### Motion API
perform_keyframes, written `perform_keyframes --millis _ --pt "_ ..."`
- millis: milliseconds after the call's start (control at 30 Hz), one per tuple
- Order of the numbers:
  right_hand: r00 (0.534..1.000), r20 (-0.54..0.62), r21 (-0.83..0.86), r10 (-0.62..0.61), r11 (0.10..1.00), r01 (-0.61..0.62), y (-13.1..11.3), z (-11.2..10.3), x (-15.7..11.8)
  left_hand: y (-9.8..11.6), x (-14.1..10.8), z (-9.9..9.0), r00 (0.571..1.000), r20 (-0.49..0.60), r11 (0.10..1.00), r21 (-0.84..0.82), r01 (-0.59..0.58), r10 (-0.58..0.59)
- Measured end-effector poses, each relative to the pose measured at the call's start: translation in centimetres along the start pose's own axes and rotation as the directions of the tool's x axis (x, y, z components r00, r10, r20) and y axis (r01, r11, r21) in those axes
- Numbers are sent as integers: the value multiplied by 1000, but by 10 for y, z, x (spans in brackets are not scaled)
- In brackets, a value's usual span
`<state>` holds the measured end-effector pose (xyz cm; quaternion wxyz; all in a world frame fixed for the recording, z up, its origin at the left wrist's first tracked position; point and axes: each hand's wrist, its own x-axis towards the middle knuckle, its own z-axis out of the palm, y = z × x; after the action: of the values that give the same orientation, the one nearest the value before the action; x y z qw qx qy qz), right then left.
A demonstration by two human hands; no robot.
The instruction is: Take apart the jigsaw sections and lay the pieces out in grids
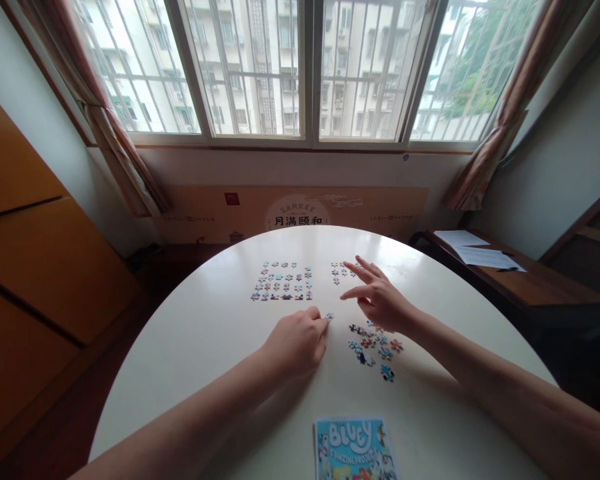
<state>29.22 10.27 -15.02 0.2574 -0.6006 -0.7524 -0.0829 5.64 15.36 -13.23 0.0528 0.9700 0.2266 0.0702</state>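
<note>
On the round white table (180, 373), my left hand (300, 339) has its fingers closed on a small puzzle piece (329, 317) that shows at the fingertips. My right hand (380, 297) is raised over the table with its fingers spread and nothing in them. Rows of separate pieces (278, 287) lie behind my left hand. A smaller group of pieces (335, 273) lies beyond my right fingertips, partly covered by them. Nearer to me, below my right hand, is a loose pile of pieces (368, 343).
A blue "Bluey" picture box or booklet (354, 448) lies at the near edge of view. A brown side table (510, 277) with papers (485, 254) stands at the right. Behind the table are a printed board (205, 210) and barred windows.
</note>
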Motion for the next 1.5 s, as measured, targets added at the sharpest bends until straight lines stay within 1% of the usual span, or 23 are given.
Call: perform_keyframes --millis 100,200,267,367,467,567,667,867,967,1067,1200,1300,1400,1500 --pt "993 109 11 -54 999 53 -15 -1 -1 4 2 4 999 -3 999 25 40 -40" --pt "983 173 13 -54 999 53 -23 3 -1 9 2 5 1000 -10 999 27 25 -25" --pt "979 198 25 -36 999 31 -24 6 -1 12 2 4 1000 -12 999 39 27 -27" --pt "977 212 44 -7 999 -2 -17 8 -2 13 0 3 996 8 994 65 88 -89" --pt "981 189 57 -33 998 22 -7 9 -2 13 0 3 991 34 989 80 128 -131" --pt "990 127 57 -61 997 54 -3 8 -1 11 2 5 993 32 990 83 114 -117" --pt "995 87 39 -46 998 42 -5 7 -1 11 2 5 995 23 992 89 92 -94" --pt "988 128 26 -91 996 88 -13 6 -3 11 1 6 996 17 991 103 85 -88" --pt "984 153 9 -91 996 90 -12 6 -4 10 0 6 995 30 992 91 88 -91" --pt "990 132 -32 -48 998 53 -2 7 -3 8 0 4 994 49 993 74 95 -99" --pt "996 60 -122 70 991 -62 23 11 1 7 1 3 993 57 993 60 100 -103" --pt "991 26 -172 131 977 -124 38 16 5 7 1 3 992 64 993 55 104 -108" --pt "987 14 -189 160 970 -155 46 20 6 7 2 2 992 70 993 56 101 -105" --pt "986 -18 -183 169 968 -169 47 21 6 7 2 2 993 67 994 59 95 -99"
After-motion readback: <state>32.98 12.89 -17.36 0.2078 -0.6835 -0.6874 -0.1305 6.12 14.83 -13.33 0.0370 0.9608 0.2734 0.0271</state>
